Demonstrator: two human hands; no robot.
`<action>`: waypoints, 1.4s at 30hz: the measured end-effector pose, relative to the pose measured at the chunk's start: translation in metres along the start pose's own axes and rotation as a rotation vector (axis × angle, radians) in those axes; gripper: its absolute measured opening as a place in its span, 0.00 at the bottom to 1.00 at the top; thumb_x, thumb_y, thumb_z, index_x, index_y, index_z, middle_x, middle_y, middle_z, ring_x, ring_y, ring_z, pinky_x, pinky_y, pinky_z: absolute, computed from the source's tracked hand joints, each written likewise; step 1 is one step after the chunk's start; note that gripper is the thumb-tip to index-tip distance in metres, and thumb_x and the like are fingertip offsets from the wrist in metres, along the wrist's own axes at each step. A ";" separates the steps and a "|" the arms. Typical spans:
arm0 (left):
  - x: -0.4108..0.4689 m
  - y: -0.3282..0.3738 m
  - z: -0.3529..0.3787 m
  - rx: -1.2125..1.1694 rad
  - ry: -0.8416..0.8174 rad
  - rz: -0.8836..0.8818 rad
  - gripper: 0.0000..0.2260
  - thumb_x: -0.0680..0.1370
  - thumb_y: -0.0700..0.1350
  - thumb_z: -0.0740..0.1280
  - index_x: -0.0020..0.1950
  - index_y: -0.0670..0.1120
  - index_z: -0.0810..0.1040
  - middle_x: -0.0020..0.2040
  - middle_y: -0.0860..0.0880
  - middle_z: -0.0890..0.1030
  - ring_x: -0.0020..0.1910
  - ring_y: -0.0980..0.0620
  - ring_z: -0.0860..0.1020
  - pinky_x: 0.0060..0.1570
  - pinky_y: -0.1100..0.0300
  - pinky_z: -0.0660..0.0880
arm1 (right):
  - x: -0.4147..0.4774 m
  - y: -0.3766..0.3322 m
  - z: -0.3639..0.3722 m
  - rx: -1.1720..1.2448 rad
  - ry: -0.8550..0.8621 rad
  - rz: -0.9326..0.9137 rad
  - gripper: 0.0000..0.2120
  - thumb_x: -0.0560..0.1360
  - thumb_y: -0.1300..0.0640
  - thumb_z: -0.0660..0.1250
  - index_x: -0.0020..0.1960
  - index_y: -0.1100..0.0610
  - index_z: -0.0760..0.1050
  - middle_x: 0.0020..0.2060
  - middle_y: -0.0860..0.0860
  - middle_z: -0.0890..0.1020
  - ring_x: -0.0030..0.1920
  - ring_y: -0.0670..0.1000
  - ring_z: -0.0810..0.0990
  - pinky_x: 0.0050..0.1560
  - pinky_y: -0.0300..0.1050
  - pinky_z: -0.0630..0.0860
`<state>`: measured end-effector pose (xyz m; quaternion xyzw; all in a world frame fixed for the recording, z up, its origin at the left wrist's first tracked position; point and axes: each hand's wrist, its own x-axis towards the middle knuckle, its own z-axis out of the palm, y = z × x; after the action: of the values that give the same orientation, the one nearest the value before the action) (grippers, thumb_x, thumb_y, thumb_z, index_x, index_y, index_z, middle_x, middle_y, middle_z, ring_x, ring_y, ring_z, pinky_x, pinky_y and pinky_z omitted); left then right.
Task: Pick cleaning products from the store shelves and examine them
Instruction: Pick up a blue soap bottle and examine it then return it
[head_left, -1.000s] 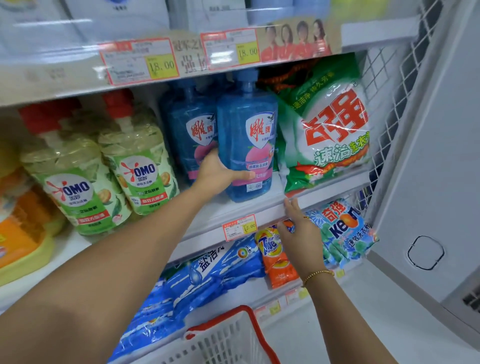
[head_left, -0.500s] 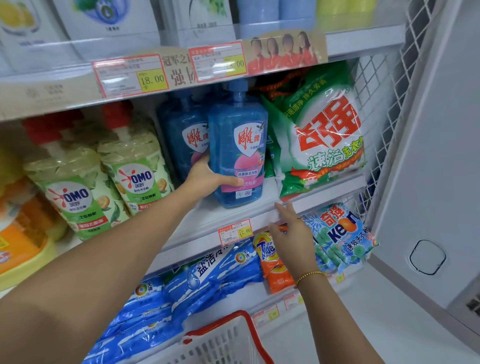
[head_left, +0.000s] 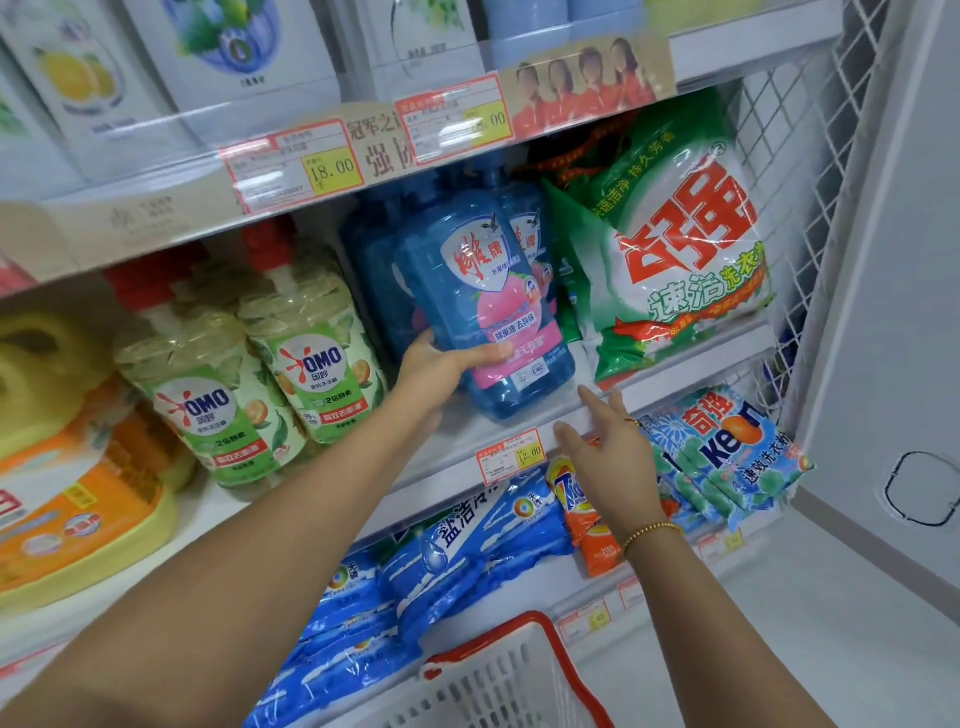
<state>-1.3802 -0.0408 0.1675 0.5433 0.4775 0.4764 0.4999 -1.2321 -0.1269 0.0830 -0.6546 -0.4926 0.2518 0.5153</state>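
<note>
1. Head view shows a store shelf with a big green bag on it, just beside the blue bottle.
2. That blue bottle leans out at the shelf's front edge.
3. Left hand grips its lower side, thumb across the label.
4. Right hand is open, fingers straight, near the bottle's bottom. It should likely go under to help carry, since the bottle looks heavy.
</note>
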 end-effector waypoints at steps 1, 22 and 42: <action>-0.002 0.004 0.004 -0.019 -0.022 -0.017 0.21 0.64 0.39 0.79 0.54 0.48 0.77 0.51 0.49 0.84 0.50 0.48 0.83 0.50 0.52 0.80 | 0.000 0.000 -0.001 0.045 0.009 0.001 0.23 0.77 0.52 0.65 0.71 0.50 0.67 0.76 0.51 0.55 0.21 0.39 0.70 0.31 0.30 0.70; -0.190 -0.027 -0.047 0.139 -0.245 -0.020 0.40 0.53 0.44 0.83 0.63 0.45 0.74 0.57 0.47 0.83 0.56 0.48 0.81 0.53 0.53 0.79 | -0.089 -0.024 -0.065 0.574 -0.837 0.118 0.37 0.63 0.41 0.77 0.67 0.55 0.71 0.61 0.54 0.79 0.60 0.54 0.79 0.56 0.49 0.78; -0.309 0.035 -0.166 0.352 0.022 0.262 0.37 0.54 0.45 0.84 0.59 0.59 0.74 0.54 0.62 0.82 0.55 0.61 0.80 0.54 0.60 0.77 | -0.198 -0.132 -0.021 0.407 -0.753 -0.211 0.22 0.69 0.67 0.72 0.61 0.54 0.75 0.55 0.45 0.83 0.58 0.44 0.79 0.55 0.39 0.77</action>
<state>-1.5720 -0.3351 0.1975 0.6743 0.4841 0.4525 0.3258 -1.3424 -0.3170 0.1767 -0.3483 -0.6506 0.5106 0.4413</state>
